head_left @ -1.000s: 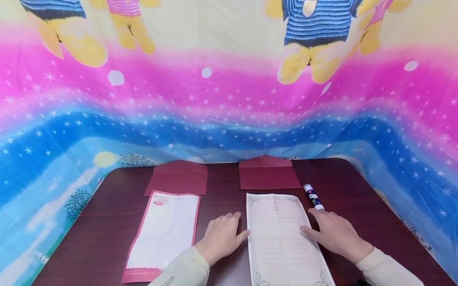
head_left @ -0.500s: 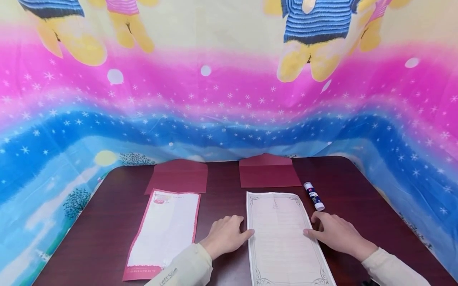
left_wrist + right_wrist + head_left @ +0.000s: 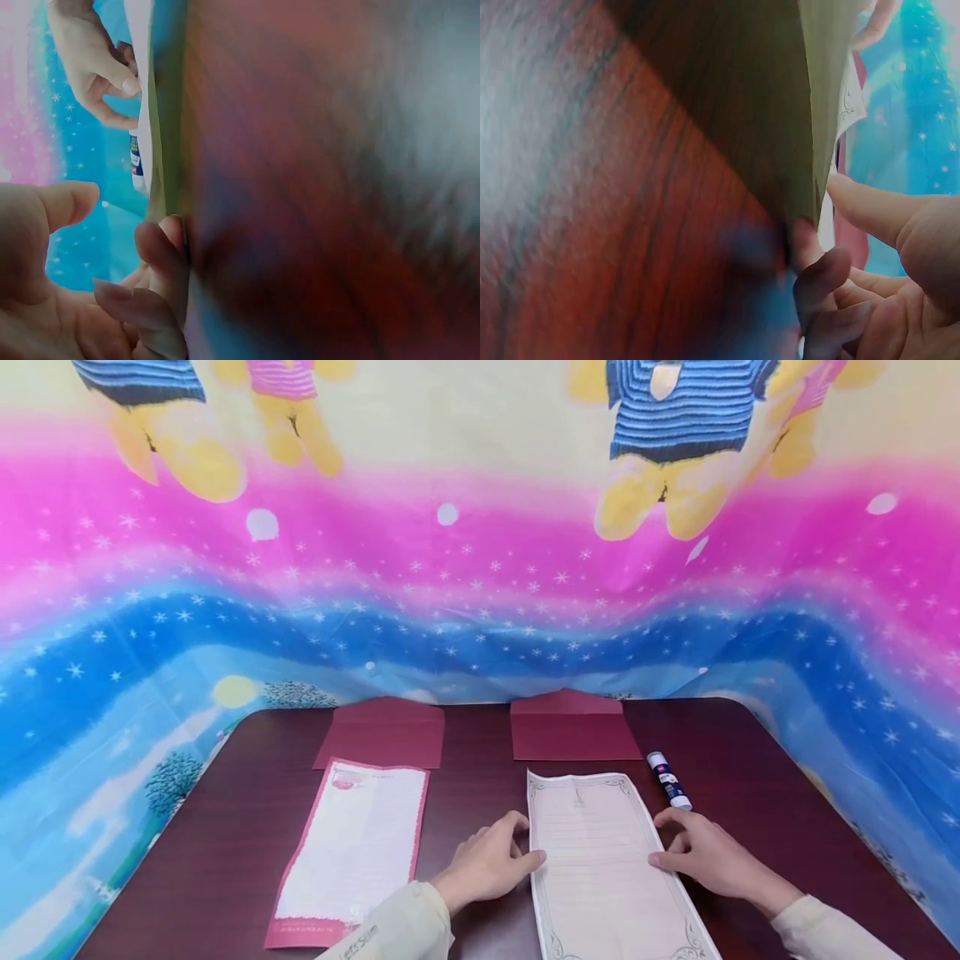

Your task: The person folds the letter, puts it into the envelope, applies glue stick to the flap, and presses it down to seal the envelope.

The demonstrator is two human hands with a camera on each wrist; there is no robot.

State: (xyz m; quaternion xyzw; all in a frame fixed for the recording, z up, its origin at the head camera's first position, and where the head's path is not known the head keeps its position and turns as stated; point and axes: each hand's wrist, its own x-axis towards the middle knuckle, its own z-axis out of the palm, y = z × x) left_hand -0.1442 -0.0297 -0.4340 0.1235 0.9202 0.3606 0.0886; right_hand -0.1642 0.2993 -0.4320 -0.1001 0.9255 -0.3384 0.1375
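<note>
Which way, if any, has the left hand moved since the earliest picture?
Yes: the left hand shifted slightly right, judged by the right red envelope, toward the lined sheet.

A curtained-off craft corner, to judge by the snowflake-printed cloth round a wood-grained table with letter paper, envelopes and a glue stick; what room lies beyond is hidden

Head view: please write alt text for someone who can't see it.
A left hand and right hand hold opposite long edges of a pale lined paper sheet on a dark wooden table. To its left lies a red-bordered white paper sheet; behind are two dark-red paper envelopes; at right, a white-and-navy cylindrical tube.
</note>
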